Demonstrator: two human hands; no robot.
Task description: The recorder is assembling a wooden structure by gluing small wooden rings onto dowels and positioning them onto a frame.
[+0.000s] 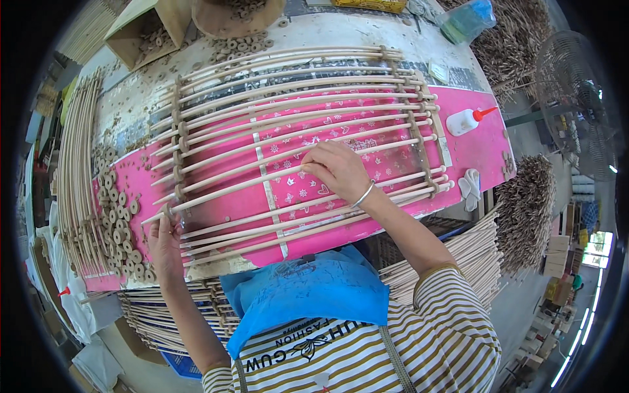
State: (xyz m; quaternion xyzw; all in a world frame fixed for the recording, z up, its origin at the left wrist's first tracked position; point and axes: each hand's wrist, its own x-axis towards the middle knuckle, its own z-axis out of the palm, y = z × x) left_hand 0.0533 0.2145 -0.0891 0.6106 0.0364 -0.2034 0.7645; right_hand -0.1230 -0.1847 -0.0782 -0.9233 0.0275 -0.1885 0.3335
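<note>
A pale wooden rod [236,188] slants across the pink printed sheet in front of me. My right hand [337,169] pinches it near its middle between thumb and fingers. At the rod's left end, my left hand [165,247] is closed on a small wooden ring [168,211] around the rod; its fingertips are partly hidden. Beyond lie several parallel rods [282,99], with a row of wooden rings [181,131] around their left ends. Their rounded right ends stick out past a wooden strip [420,147]. A few more rods [262,230] lie nearer to me.
Loose wooden rings [121,229] are heaped at the left, beside a long bundle of rods [77,177]. An open wooden box [152,36] stands far left. On the right are a white glue bottle [462,122], a white glove [469,188] and a fan [576,105].
</note>
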